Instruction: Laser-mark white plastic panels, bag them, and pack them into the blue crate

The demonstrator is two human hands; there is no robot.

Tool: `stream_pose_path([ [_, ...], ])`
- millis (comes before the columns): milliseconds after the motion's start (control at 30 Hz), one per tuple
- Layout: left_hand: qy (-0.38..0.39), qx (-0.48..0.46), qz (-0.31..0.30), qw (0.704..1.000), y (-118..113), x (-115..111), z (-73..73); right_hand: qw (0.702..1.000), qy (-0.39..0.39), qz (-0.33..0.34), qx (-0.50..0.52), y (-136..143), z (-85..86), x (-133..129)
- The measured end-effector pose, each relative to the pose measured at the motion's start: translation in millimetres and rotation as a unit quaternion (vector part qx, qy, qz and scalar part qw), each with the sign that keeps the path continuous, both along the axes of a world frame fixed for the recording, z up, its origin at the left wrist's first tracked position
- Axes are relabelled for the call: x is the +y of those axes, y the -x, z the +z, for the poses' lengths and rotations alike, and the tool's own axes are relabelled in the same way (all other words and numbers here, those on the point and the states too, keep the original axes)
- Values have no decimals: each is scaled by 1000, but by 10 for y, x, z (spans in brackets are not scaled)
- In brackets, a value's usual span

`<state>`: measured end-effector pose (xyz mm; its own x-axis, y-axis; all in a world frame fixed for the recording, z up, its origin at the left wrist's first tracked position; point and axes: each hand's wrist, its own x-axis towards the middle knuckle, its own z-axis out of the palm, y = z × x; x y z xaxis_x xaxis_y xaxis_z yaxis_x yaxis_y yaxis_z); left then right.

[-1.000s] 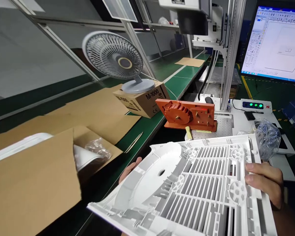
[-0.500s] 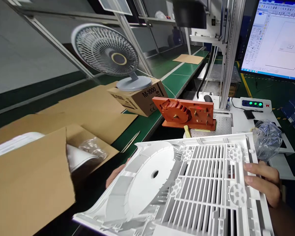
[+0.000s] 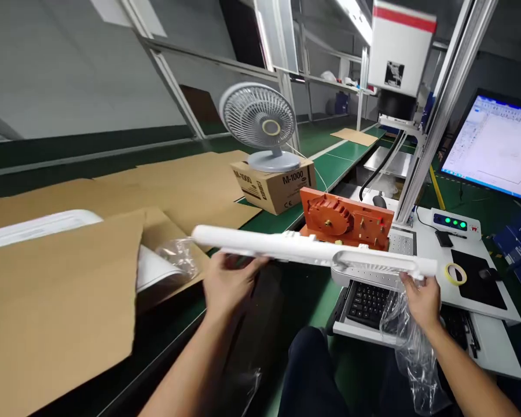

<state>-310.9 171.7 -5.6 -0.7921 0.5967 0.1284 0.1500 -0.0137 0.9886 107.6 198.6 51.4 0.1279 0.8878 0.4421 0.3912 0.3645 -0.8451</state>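
Observation:
A white plastic housing panel (image 3: 286, 245) is held up edge-on, so its long narrow side faces me and its ribbed inner face is hidden. My left hand (image 3: 230, 281) grips it from below near the left end, fingers closed on it. At the right end my right hand (image 3: 422, 298) grips its lower edge. A clear plastic bag (image 3: 417, 359) hangs down under my right hand; whether the fingers pinch it too, I cannot tell. Just behind the panel stands an orange fixture (image 3: 346, 217) with a round toothed recess and brass pins.
Left is an open cardboard box (image 3: 65, 307) with wrapped white parts. A grey fan (image 3: 258, 119) stands on an M-1000 carton (image 3: 278, 185). A white machine head (image 3: 400, 49) hangs over the workstation. Right are a keyboard (image 3: 364, 302), yellow tape roll (image 3: 455, 274) and monitor (image 3: 497, 145).
The panel has been tipped from showing its ribbed inner face to edge-on, and sits farther from me. Both hands and forearms now show more fully. The view has shifted, revealing the keyboard and machine head.

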Motion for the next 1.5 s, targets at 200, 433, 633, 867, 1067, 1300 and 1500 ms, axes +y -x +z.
stream_pose_path([
  [200, 7, -25, -61, 998, 242, 832, 4, 995, 73, -26, -65, 227, -205, 766],
  [433, 37, -16, -74, 996, 464, 1498, -238, 982, 106, -64, -145, 402, -388, 1252],
  [633, 53, -5, -67, 996, 597, 1854, -392, 974, 115, -76, -182, 411, -516, 1454],
  [867, 49, 15, -71, 996, 637, 2083, -472, 975, 95, -68, -190, 402, -528, 1629],
  [1067, 60, 50, -73, 994, 638, 2161, -393, 973, 90, -74, -197, 384, -538, 1686],
  [1300, 93, 97, -75, 988, 647, 2128, -314, 973, 94, -77, -195, 380, -514, 1768],
  [1500, 133, 123, -74, 981, 664, 2097, -286, 974, 92, -68, -196, 372, -465, 1883],
])
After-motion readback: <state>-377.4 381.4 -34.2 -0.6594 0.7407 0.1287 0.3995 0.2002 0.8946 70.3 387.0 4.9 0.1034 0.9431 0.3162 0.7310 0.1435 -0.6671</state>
